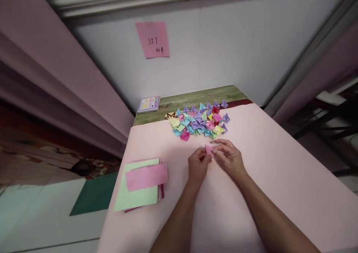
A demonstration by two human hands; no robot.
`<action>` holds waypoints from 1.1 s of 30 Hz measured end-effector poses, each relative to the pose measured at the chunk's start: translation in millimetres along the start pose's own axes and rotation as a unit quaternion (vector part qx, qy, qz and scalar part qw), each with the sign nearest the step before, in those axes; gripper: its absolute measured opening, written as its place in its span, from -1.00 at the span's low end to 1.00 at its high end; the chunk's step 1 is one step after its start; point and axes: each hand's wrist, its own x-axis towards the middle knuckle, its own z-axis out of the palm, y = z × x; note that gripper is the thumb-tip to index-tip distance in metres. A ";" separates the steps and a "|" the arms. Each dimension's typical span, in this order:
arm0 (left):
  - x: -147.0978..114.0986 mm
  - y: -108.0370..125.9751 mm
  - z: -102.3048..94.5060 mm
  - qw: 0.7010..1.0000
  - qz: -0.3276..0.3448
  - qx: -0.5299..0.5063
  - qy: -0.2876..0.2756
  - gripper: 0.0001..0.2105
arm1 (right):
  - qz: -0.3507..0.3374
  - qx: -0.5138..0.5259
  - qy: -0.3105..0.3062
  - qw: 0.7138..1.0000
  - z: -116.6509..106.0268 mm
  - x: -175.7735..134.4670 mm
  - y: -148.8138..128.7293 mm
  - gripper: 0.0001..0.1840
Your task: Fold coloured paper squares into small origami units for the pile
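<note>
A small pink piece of folded paper [209, 150] is held between both hands, just above the pink table surface. My left hand [198, 164] pinches its left side with curled fingers. On the right side, my right hand [229, 157] grips it between thumb and index finger, the other fingers loosely bent. The paper has a pointed, triangular outline; its lower part is hidden by the fingertips. Right beyond the hands lies a heap of small folded paper shapes [198, 122] in purple, blue, yellow, green, pink and red.
To the left lies a stack of coloured paper sheets [140, 201], light green on top, with a pink paper strip [147, 177] across it. A printed packet [149, 104] sits at the table's far left corner. A pink note [153, 40] with handwriting hangs on the wall.
</note>
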 end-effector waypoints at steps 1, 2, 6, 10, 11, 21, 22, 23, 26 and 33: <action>-0.4 -0.3 -0.3 1.000 0.013 0.023 0.005 -0.87 | -0.015 -0.026 0.013 0.999 -0.5 0.0 -0.5 -0.82; -1.1 -0.6 -0.6 0.998 0.030 0.049 0.010 -0.86 | -0.025 -0.055 0.027 0.998 -0.9 -0.3 -1.4 -0.82; -4.3 -1.4 -1.2 0.984 0.103 0.143 0.022 -0.80 | 0.010 -0.106 0.023 0.994 0.1 -5.8 -4.4 -0.79; -6.9 -0.2 -0.6 0.968 0.138 0.208 0.029 -0.73 | 0.102 0.011 -0.030 0.994 3.5 -9.5 -2.6 -0.70; -7.3 0.7 -0.4 0.968 0.138 0.207 0.026 -0.71 | 0.115 0.045 -0.037 0.992 3.6 -8.8 -2.3 -0.69; -3.5 19.1 -4.2 0.982 -0.013 -0.120 -0.144 -0.65 | 0.203 0.352 -0.184 0.895 -6.9 0.2 -4.3 -0.68; -3.0 20.0 -4.9 0.979 -0.028 -0.144 -0.143 -0.68 | 0.213 0.373 -0.184 0.884 -7.2 -0.1 -3.1 -0.67; -2.6 20.6 -5.5 0.976 -0.041 -0.164 -0.138 -0.71 | 0.222 0.388 -0.183 0.876 -7.4 -0.4 -2.0 -0.67; -1.6 21.3 -7.3 0.964 -0.085 -0.210 -0.136 -0.76 | 0.237 0.411 -0.195 0.858 -8.0 -1.2 -0.1 -0.65; -2.2 21.8 -10.1 0.936 -0.175 -0.240 -0.191 -0.75 | 0.268 0.459 -0.235 0.814 -4.2 -2.6 -5.1 -0.60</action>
